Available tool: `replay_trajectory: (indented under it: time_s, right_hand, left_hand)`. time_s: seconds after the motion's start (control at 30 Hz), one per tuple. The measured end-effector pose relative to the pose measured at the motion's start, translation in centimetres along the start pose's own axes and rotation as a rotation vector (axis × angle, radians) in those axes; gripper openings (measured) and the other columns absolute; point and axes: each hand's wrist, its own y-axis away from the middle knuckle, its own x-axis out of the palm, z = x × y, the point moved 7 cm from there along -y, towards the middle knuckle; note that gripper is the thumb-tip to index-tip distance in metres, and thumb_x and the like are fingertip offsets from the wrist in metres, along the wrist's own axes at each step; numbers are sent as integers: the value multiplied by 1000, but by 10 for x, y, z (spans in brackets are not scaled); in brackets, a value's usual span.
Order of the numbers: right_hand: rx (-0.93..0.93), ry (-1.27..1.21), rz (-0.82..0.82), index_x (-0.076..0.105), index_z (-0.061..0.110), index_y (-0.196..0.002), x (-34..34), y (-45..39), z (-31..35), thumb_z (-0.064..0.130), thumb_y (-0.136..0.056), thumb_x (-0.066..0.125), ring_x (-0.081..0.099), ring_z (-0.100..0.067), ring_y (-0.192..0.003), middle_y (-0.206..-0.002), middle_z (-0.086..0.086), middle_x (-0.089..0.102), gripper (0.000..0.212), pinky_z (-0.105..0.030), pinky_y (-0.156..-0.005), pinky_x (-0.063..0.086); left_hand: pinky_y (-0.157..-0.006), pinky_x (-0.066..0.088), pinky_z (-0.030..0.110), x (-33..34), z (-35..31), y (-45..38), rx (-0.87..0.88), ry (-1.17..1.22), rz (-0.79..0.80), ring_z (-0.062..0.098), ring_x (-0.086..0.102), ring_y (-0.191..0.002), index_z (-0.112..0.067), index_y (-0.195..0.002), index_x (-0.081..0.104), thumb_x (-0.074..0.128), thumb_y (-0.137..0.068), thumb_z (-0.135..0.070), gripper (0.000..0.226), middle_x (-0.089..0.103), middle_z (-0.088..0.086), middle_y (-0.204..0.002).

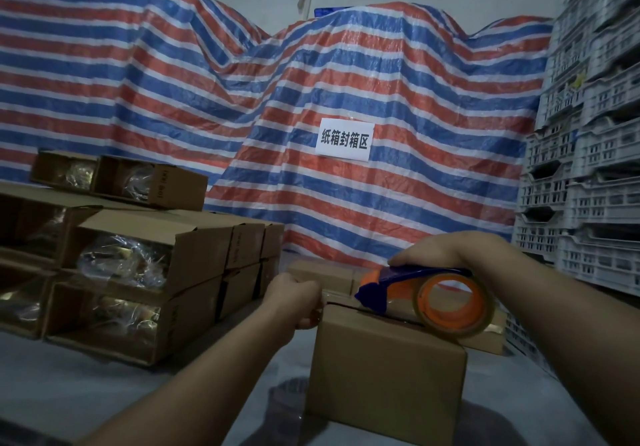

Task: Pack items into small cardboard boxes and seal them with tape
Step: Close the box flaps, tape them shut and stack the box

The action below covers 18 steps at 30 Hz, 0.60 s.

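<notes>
A small closed cardboard box (pixel 384 373) stands on the grey floor in front of me. My right hand (pixel 440 250) grips a blue and orange tape dispenser (pixel 412 284) with a clear tape roll (pixel 453 302), lying along the box's top seam. My left hand (pixel 294 298) is curled over the box's far left top corner, fingers pinching there at the tape's end. More small closed boxes (pixel 322 272) sit right behind it.
A stack of open-ended cardboard boxes (pixel 145 272) with plastic-wrapped items stands at the left. A red, blue and white striped tarp (pixel 381 92) with a paper sign (pixel 344 139) fills the back. White plastic crates (pixel 588 134) are piled at the right.
</notes>
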Motion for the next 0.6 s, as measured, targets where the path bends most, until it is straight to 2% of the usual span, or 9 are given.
replay_trajectory:
  time_s: [0.13,0.27,0.37,0.53,0.6]
  right_hand:
    - [18,3,27,66,25,-104,4,-2,5,59,-96,50,69,-3,-56,-67,8,74,39,-24,-67,48]
    - [-37,66,26,64,28,-103,5,-1,11,57,-100,46,69,-1,-59,-66,11,73,34,-23,-70,48]
    - [-120,171,39,62,32,-98,7,0,17,51,-103,43,66,6,-59,-64,20,70,27,-22,-69,45]
    - [-155,248,36,63,34,-101,7,-1,19,49,-104,43,70,-5,-77,-84,9,74,25,-21,-71,47]
    - [-129,179,31,64,31,-103,7,-1,18,49,-104,44,69,-4,-71,-78,9,74,27,-22,-70,48]
  left_hand:
    - [-40,43,18,-2,9,1,-48,58,26,8,44,-31,-4,-77,53,47,-88,9,18,49,2,-48]
    - [-41,47,17,-1,14,2,-54,115,21,14,53,-51,-2,-88,58,48,-92,5,12,56,8,-66]
    - [-41,48,17,0,17,0,-41,127,-12,17,54,-58,0,-91,60,47,-90,5,13,57,11,-71]
    - [-40,47,17,0,18,-4,-24,122,-31,16,53,-55,0,-88,58,47,-93,3,12,56,9,-66]
    - [-40,47,17,0,20,-4,-35,133,-18,15,53,-52,-2,-83,58,48,-94,2,16,56,7,-62]
